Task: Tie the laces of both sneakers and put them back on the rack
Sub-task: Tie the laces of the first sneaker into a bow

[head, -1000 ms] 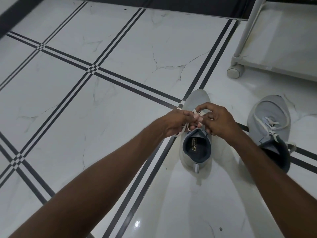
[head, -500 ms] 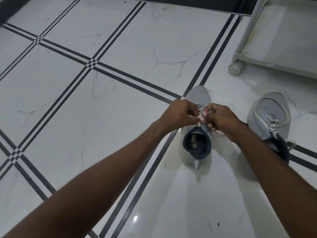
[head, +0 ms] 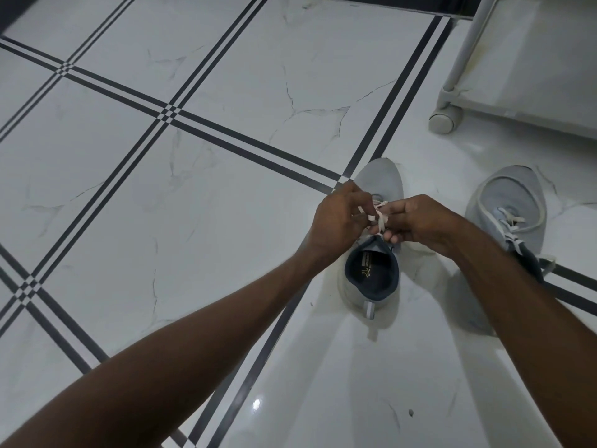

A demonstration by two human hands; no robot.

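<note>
A grey sneaker (head: 371, 276) with a dark blue collar stands on the floor, toe pointing away from me. My left hand (head: 339, 219) and my right hand (head: 416, 221) meet over its tongue, each pinching part of the white lace (head: 380, 218). A short loop and a loose strand show between my fingers. The second grey sneaker (head: 507, 205) lies to the right, partly behind my right forearm, its white laces crossed over the tongue. The rack (head: 458, 101) stands at the upper right: a white frame on a caster wheel.
The floor is glossy white marble tile with dark double stripes (head: 168, 113) crossing it. A dark skirting band runs along the top edge. The rack's lower shelf rail (head: 529, 116) is just beyond the second sneaker.
My hands have shifted slightly on the lace and pulled a little apart, so a loop and a strand now show between them. The sneakers have stayed in place.
</note>
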